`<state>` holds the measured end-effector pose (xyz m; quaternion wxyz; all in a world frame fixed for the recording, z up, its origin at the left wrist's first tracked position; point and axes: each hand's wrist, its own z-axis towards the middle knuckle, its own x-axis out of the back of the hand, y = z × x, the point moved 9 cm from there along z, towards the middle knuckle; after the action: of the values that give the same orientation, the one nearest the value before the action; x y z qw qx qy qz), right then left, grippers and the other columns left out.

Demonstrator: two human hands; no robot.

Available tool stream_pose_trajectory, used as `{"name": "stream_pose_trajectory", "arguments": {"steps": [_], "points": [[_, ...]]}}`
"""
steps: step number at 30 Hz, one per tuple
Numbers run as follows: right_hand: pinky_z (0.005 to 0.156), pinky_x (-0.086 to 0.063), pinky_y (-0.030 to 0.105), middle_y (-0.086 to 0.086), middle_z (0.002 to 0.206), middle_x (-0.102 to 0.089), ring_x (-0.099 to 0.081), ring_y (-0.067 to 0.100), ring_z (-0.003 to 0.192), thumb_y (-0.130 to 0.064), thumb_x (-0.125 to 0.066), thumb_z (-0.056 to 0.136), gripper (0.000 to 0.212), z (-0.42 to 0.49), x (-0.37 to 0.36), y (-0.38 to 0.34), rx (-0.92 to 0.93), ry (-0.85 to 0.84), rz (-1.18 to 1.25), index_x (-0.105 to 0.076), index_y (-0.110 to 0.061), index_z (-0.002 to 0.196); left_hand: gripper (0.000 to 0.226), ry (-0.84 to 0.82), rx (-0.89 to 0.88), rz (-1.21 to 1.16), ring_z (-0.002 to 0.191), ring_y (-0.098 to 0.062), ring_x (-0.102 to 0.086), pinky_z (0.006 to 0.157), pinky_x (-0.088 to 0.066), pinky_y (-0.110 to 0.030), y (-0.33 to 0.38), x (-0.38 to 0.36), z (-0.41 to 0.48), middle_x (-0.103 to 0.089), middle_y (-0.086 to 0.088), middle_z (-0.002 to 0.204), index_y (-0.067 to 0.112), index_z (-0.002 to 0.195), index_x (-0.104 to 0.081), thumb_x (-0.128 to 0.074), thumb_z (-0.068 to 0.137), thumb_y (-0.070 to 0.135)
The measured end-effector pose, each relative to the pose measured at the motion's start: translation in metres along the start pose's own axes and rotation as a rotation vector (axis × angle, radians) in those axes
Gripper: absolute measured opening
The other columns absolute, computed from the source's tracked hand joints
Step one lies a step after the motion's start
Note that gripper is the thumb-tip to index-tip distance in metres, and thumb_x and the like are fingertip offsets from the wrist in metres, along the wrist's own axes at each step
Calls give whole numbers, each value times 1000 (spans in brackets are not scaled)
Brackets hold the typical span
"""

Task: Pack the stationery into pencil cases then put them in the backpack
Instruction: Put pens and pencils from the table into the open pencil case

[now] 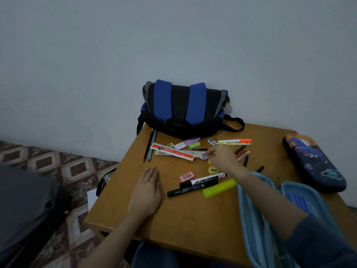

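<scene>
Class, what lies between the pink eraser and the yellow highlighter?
Head view: two markers, a white-barrelled marker and a black marker, lie between the pink eraser and the yellow highlighter.

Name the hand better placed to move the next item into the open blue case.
Right. The right hand is among the scattered stationery, its forearm crossing the open blue case; the left hand lies flat on the table, farther away.

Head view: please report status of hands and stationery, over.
Left hand flat on table, open. Right hand pinches patterned ruler end. Light blue pencil case open. Red ruler lies over patterned ruler.
</scene>
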<state>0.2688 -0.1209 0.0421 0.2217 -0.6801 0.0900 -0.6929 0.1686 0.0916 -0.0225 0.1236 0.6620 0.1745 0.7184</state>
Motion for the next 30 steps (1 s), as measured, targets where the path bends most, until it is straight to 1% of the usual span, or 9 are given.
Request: {"name": "stream_pose_trajectory", "arguments": {"steps": [4,8,10,12,14,16,18,23,30], "points": [[85,-54,34,5,99,-71,-63,18,96,-5,-59,85,19,8,-14,-8,13,-149,7,-76,-11,90,51,8,-7,-4,144,-11,-7,115,-5,-25,0,0,0,-16,5,156,17,148,-20,-28,101,32],[77,-53,29,-3,81,-70,-62,13,86,-3,-64,77,19,-5,-35,-18,58,-425,-7,-73,-19,72,51,10,-11,-2,144,-11,-8,115,-7,-24,-1,1,1,-17,5,156,17,148,-20,-29,100,32],[72,-50,26,-8,77,-64,-60,13,84,-9,-71,76,9,-17,-42,-24,82,-538,-33,-70,-17,78,51,13,-14,-3,144,-11,-9,115,-8,-24,0,1,1,-18,5,156,17,148,-21,-29,100,32],[64,-45,24,-5,83,-61,-57,14,84,-17,-76,73,20,-29,-48,-27,94,-606,-88,-66,-14,91,51,12,-12,-11,144,-11,-9,115,-8,-24,0,1,1,-18,5,156,17,148,-21,-29,100,32],[59,-38,22,-6,83,-55,-52,14,82,-22,-79,71,28,-32,-51,-28,122,-579,-161,-62,-16,92,51,9,-8,-20,144,-11,-8,115,-8,-25,0,0,1,-17,5,156,17,148,-20,-30,100,32],[58,-35,22,-10,80,-49,-49,13,83,-25,-79,70,27,-31,-51,-31,169,-512,-195,-58,-21,87,51,10,-8,-17,144,-11,-8,115,-8,-25,0,1,1,-18,5,156,16,148,-21,-30,100,31],[65,-38,25,-7,87,-52,-49,14,88,-26,-78,71,26,-31,-48,-30,182,-457,-207,-59,-21,89,51,16,-14,-4,144,-11,-9,115,-8,-24,1,2,0,-18,5,156,16,148,-21,-30,100,31],[86,-48,34,1,109,-63,-55,17,104,-27,-75,75,36,-29,-40,-24,178,-369,-217,-67,-16,107,51,4,-8,0,144,-11,-9,115,-8,-25,0,0,0,-17,5,156,17,148,-20,-30,100,31],[84,-47,32,-2,112,-63,-54,15,104,-27,-74,76,35,-29,-35,-15,189,-331,-245,-67,-22,110,51,5,0,-3,144,-12,-9,115,-10,-26,0,1,0,-18,5,156,16,148,-21,-31,100,31]]}}
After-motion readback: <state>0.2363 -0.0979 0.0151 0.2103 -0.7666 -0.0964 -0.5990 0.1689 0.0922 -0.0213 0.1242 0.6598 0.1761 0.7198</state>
